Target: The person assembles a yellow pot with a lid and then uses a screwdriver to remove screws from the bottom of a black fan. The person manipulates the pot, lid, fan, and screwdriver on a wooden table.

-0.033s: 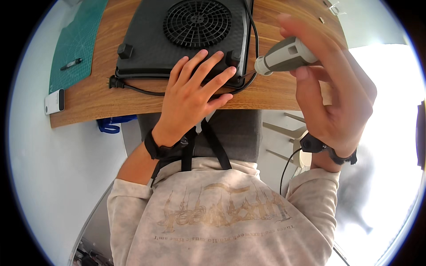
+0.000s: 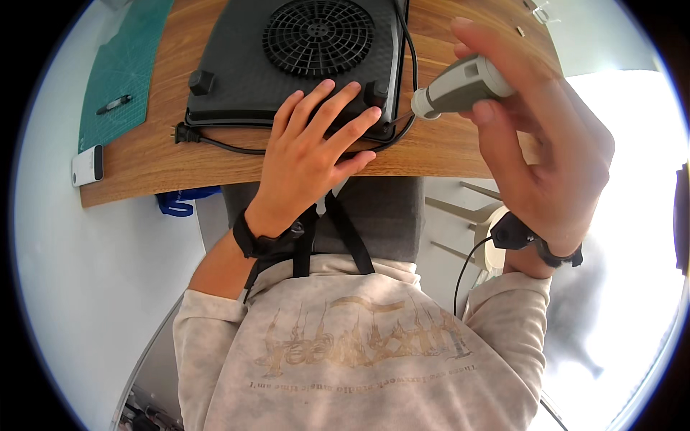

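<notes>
A black flat appliance (image 2: 237, 100), which looks like an induction cooker, lies underside up on the table, its round fan grille (image 2: 318, 32) showing. My left hand (image 2: 305, 154) rests on its near edge, fingers spread and holding nothing, close to a black corner foot (image 2: 376, 92). Between the thumb and fingers of my right hand (image 2: 550, 154) is a screwdriver (image 2: 463, 87) with a grey and white handle. Its thin shaft slants down to the appliance's near right corner; the tip's exact seat is too small to make out.
A black power cord (image 2: 237, 149) with a plug (image 2: 185, 133) runs along the near side and up the right side of the appliance. On the wooden table (image 2: 144, 169) are a green cutting mat (image 2: 129, 65), a pen (image 2: 115, 105) and a small white device (image 2: 88, 166). Below right stands a beige chair (image 2: 474, 215).
My right hand and the screwdriver handle have shifted very slightly. The left hand stays on the appliance.
</notes>
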`<state>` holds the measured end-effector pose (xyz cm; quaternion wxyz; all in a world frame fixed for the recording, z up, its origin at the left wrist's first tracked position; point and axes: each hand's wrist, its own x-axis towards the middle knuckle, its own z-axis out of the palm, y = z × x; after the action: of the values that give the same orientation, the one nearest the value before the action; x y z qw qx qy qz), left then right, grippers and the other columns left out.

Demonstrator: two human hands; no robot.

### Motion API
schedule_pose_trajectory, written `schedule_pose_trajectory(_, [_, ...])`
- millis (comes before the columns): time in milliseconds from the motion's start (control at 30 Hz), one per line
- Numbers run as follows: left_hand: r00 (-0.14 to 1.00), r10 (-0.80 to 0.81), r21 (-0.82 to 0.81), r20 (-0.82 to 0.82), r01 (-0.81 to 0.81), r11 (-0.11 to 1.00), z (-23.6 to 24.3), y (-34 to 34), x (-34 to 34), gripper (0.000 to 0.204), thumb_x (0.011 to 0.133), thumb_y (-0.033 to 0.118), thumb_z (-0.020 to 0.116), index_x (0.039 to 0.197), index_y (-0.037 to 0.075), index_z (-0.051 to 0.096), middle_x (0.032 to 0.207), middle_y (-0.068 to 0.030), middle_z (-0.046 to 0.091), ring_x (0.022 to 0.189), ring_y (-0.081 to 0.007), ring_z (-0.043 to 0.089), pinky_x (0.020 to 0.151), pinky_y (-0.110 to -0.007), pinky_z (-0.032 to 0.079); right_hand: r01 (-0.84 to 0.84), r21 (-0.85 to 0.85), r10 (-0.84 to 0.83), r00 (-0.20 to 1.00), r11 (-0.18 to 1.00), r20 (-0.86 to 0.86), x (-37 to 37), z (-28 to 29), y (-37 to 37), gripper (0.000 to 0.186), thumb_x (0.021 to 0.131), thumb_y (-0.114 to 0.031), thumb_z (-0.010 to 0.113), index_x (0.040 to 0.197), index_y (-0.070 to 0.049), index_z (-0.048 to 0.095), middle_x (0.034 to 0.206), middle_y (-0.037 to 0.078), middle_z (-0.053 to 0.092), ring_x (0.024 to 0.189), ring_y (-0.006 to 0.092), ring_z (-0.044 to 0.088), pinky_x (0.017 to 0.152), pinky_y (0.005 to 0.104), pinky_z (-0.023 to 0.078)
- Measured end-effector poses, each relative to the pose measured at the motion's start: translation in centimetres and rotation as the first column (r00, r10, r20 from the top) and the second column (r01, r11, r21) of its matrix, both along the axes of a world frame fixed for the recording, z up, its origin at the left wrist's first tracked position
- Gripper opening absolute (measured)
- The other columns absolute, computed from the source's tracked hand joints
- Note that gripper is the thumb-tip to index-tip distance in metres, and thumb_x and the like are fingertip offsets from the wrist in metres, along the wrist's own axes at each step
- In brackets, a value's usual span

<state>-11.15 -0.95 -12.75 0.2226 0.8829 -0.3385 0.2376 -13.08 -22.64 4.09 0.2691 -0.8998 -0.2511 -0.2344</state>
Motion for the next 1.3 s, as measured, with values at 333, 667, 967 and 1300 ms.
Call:
schedule_pose_trajectory(333, [1.0,-0.004,-0.019,0.008,0.004,1.0,-0.4,-0.1,0.1,0.057,0.08,0.039,0.084,0.133,0.028,0.067,0.145,-0.0017,0.06,0.136,-0.0275,0.053,0.114,-0.048,0.041,0.325,-0.249,-0.332,0.943,0.912,0.016,-0.8,1.1,1.6,0.043,0.076,-0.031,0.095,0.079,-0.004,0.062,0.057,-0.004,0.055,0.053,0.005,0.045,0.049,0.0208,0.035])
schedule_pose_trajectory(667, [0.998,-0.049,-0.03,-0.048,0.048,0.998,0.0,0.5,0.1,0.058,0.086,0.041,0.081,0.139,0.025,0.066,0.152,-0.0058,0.056,0.14,-0.032,0.05,0.116,-0.052,0.038,0.225,-0.126,-0.24,0.964,0.966,-0.115,-1.6,-0.4,-0.1,0.04,0.079,-0.028,0.092,0.096,-0.007,0.063,0.067,-0.001,0.064,0.055,0.0071,0.054,0.052,0.0222,0.041])
schedule_pose_trajectory(967, [0.992,0.121,-0.187,0.026,-0.114,0.976,2.8,6.3,-0.2,0.032,0.09,0.01,0.071,0.122,0.015,0.072,0.134,-0.0093,0.062,0.123,-0.0323,0.058,0.106,-0.048,0.046,0.44,0.264,-0.436,0.897,0.858,-0.078,-6.1,-2.4,-4.3,0.037,0.079,-0.022,0.091,0.095,-0.005,0.062,0.08,0.0,0.061,0.069,0.0113,0.053,0.066,0.024,0.045])
schedule_pose_trajectory(1300, [0.889,0.397,0.056,-0.228,-0.395,0.917,1.5,15.4,-1.6,0.031,0.092,-0.004,0.064,0.118,0.011,0.071,0.14,-0.0065,0.057,0.126,-0.0319,0.054,0.1,-0.042,0.05,0.395,0.661,-0.36,0.912,0.638,-0.198,-8.5,-6.9,-7.3,0.021,0.088,-0.008,0.072,0.09,-0.003,0.052,0.095,0.013,0.075,0.079,0.0151,0.066,0.074,0.0279,0.052])
